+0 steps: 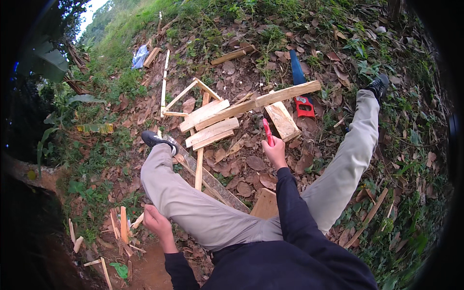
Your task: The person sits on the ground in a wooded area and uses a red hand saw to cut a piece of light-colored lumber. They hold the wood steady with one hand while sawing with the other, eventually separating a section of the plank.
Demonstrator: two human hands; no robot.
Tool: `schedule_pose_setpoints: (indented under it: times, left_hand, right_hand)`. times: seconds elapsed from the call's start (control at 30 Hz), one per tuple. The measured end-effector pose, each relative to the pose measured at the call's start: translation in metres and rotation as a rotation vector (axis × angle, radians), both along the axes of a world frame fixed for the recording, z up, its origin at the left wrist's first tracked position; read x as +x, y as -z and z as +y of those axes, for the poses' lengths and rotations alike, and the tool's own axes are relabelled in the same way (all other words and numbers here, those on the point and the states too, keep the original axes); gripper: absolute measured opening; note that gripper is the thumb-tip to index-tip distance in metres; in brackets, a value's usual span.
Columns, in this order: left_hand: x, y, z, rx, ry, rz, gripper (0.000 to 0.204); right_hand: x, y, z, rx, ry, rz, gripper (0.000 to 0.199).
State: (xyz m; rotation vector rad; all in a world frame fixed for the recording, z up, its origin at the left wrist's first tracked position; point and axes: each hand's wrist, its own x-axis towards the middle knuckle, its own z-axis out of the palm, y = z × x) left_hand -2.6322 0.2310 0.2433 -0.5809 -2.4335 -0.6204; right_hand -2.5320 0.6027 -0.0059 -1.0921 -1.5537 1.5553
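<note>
A sloping patch of ground (338, 43) covered in dry leaves and grass is seen from above. Two legs in beige trousers (193, 203) are spread wide across it, with a black shoe (155, 139) on the left foot and another black shoe (378, 86) on the right foot, well apart.

A heap of pale wooden planks (212, 123) is laid between the legs, ahead of the body. A long plank (261, 101) is set slantwise across the top of the heap. A shorter board (282, 121) is tucked beneath its right part. A thin batten (199, 169) runs toward the body from under the heap. A flat board (265, 205) is partly covered by the right forearm.

A saw with a blue blade and a red handle (300, 92) is left on the leaves just beyond the long plank's right end. Small wood offcuts (123, 227) are scattered near the lower left, just beside the left hand.

The right hand (275, 153) is closed in a fist around a red-handled tool (268, 131), which is held upright, near the short board. The tool's head cannot be made out.

The left hand (155, 220) is held low beside the left thigh, fingers curled loosely; nothing is seen gripped in it.
</note>
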Motion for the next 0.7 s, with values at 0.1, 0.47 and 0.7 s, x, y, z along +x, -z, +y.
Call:
schedule_pose_setpoints:
  times: [0.1,0.47,0.7]
  left_hand:
    - [-0.009,0.002,0.069,0.401,0.084,-0.046,0.039]
    - [-0.195,0.240,0.371,-0.651,0.578,-0.435,0.062]
    - [-0.208,0.328,0.420,-0.736,0.700,-0.334,0.067]
  right_hand:
    - [0.007,0.005,-0.007,0.088,-0.089,-0.076,0.028]
    - [-0.005,-0.016,-0.011,0.097,-0.152,-0.163,0.031]
    - [-0.019,-0.014,-0.013,0.110,-0.043,-0.222,0.036]
